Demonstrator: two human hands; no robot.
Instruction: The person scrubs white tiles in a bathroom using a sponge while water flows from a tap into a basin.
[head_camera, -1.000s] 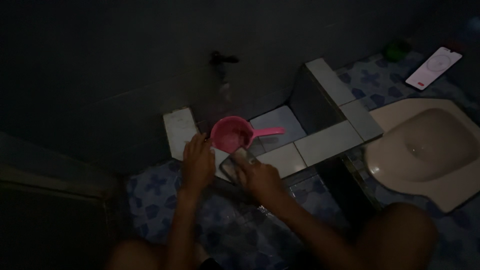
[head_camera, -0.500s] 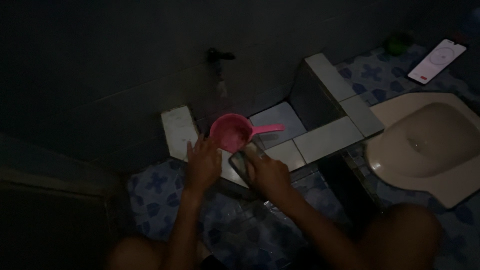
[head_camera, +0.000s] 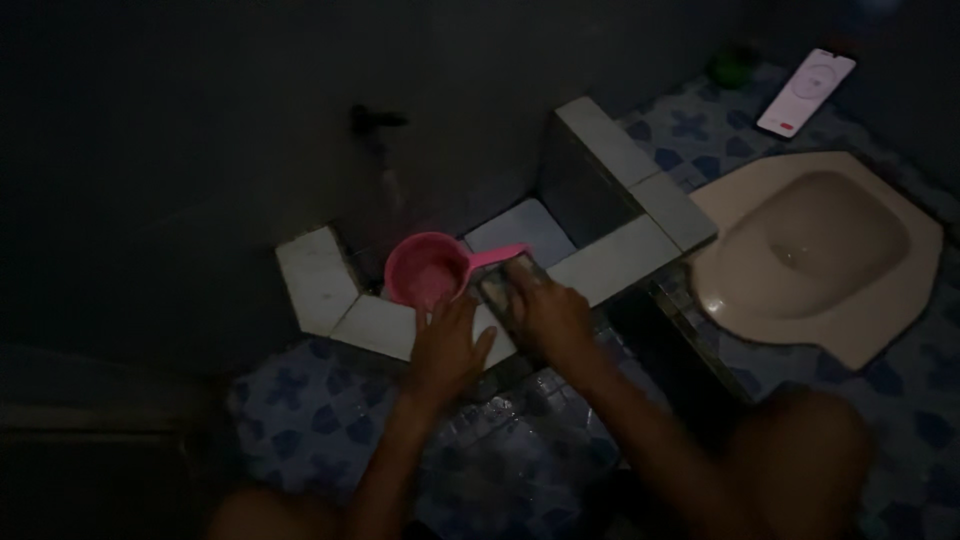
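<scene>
Squat toilet (head_camera: 810, 250) sitting at three o'clock; tiled ledge (head_camera: 620, 262) running centre. Pink dipper (head_camera: 428, 272) resting at eleven o'clock of the hands. Right hand (head_camera: 548, 312) gripping dark scrub pad (head_camera: 497, 288), now shifted nearer the dipper handle, scrubbing progressing along the ledge. Left hand (head_camera: 448, 345) pressing flat, fingers spread.

Dark flat brush (head_camera: 503, 290) on tiled ledge (head_camera: 610, 265), beside pink dipper (head_camera: 428, 270).

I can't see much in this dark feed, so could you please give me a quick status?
Left hand flat on ledge. Right hand gripping brush on tile. Pink dipper beside both hands.
</scene>
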